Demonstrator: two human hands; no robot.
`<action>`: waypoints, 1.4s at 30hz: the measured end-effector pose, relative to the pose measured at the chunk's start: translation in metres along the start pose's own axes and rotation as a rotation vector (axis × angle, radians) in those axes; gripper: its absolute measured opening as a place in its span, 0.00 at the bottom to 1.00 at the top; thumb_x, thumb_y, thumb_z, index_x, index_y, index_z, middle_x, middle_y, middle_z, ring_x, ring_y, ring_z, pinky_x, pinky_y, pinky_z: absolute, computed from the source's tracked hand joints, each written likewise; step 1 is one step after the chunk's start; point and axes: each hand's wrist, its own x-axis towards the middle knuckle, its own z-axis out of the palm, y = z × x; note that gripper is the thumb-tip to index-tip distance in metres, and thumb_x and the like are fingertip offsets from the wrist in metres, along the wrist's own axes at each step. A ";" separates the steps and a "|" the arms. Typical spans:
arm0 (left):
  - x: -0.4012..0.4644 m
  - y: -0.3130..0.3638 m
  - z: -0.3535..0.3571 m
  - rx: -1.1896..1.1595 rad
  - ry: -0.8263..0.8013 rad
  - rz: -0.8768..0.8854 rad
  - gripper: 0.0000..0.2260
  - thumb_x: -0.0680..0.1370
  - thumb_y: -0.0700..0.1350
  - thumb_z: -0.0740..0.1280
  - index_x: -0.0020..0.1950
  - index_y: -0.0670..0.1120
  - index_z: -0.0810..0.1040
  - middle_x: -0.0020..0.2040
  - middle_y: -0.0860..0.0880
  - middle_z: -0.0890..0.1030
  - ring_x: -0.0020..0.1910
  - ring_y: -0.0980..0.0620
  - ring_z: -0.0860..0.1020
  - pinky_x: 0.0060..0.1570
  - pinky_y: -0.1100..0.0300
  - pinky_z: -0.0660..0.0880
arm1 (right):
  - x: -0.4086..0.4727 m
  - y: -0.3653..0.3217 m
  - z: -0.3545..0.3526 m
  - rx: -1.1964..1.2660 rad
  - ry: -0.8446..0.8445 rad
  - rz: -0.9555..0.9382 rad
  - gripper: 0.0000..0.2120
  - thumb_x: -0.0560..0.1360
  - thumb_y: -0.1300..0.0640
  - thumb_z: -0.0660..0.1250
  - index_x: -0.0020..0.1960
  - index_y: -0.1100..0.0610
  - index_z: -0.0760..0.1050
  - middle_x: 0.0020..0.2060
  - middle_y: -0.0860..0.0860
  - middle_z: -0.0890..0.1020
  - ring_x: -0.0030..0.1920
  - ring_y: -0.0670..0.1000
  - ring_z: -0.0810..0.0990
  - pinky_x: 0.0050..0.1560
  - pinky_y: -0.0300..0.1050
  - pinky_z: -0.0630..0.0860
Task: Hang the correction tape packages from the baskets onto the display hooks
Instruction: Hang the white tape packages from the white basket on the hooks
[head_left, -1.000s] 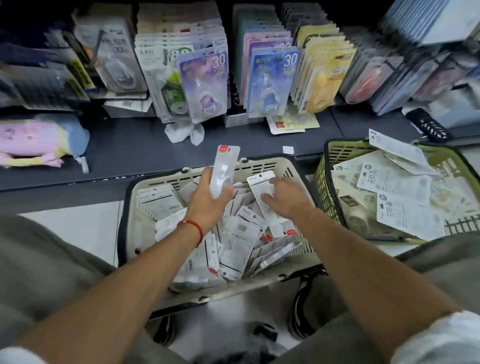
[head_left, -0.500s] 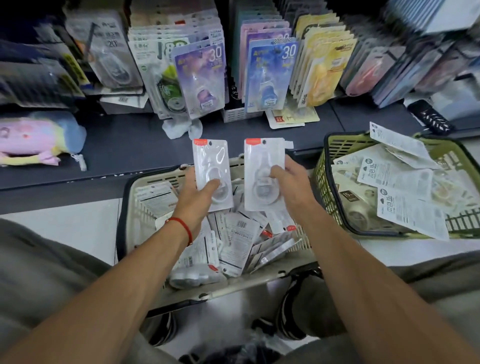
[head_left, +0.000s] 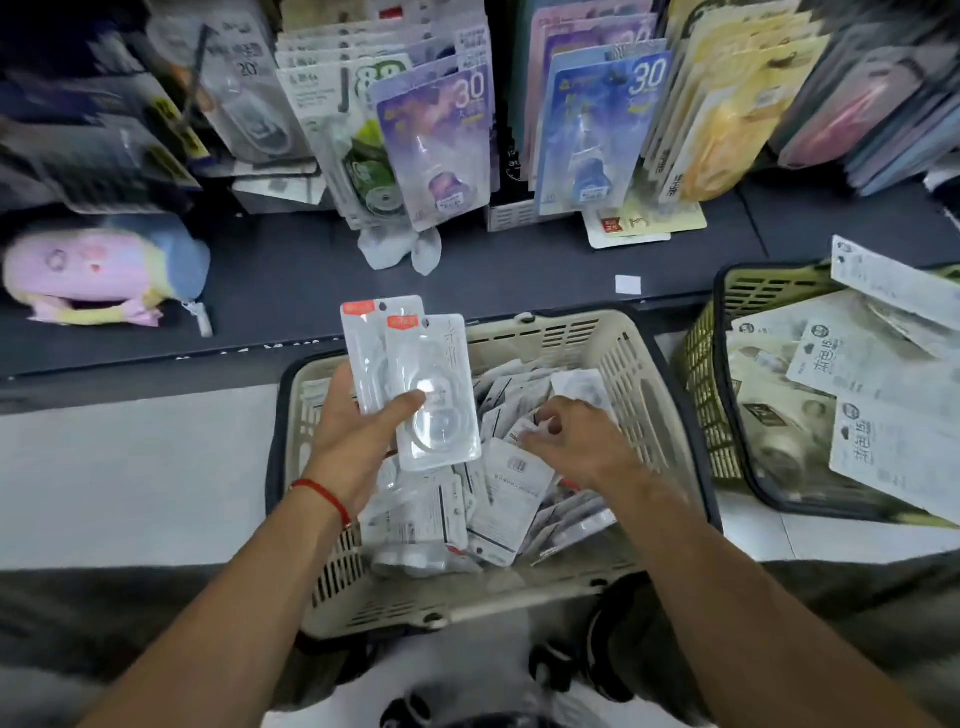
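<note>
My left hand (head_left: 358, 436) holds two clear correction tape packages (head_left: 415, 379) with red top labels, stacked upright over the beige basket (head_left: 639, 364), its thumb pressed on the front one. My right hand (head_left: 582, 447) is down in the basket with curled fingers pinching a package (head_left: 582, 387) from the loose pile (head_left: 498, 499). Colourful correction tape packages hang on the display hooks (head_left: 441, 140) above the dark shelf.
A green basket (head_left: 711, 374) with white-carded packages stands to the right. On the dark shelf (head_left: 291, 280) lie a pastel plush pencil case (head_left: 104, 270) at left and a small white tag (head_left: 627, 284). My knees flank the beige basket on a pale floor.
The package my right hand held has passed to my left hand, which now holds two. My right hand has dropped back into the beige basket and pinches another package.
</note>
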 end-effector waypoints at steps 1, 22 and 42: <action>-0.003 -0.003 -0.002 -0.013 0.009 -0.003 0.26 0.77 0.38 0.76 0.70 0.55 0.75 0.61 0.52 0.86 0.58 0.50 0.86 0.49 0.48 0.84 | -0.003 0.001 0.007 -0.033 -0.084 0.009 0.28 0.77 0.42 0.72 0.73 0.52 0.73 0.67 0.53 0.80 0.65 0.55 0.80 0.61 0.46 0.77; -0.090 -0.002 0.034 -0.536 -0.077 -0.164 0.26 0.79 0.35 0.72 0.75 0.43 0.68 0.62 0.39 0.82 0.60 0.36 0.83 0.42 0.42 0.84 | -0.144 -0.064 -0.020 0.371 0.312 -0.686 0.16 0.77 0.55 0.76 0.55 0.42 0.72 0.61 0.37 0.80 0.61 0.40 0.78 0.55 0.34 0.75; -0.080 0.013 0.006 -0.816 -0.498 -0.090 0.21 0.75 0.43 0.75 0.67 0.43 0.82 0.64 0.39 0.83 0.60 0.40 0.83 0.60 0.43 0.78 | -0.102 -0.087 -0.043 0.778 0.116 -0.382 0.37 0.74 0.58 0.80 0.78 0.46 0.69 0.64 0.47 0.82 0.59 0.48 0.83 0.46 0.44 0.83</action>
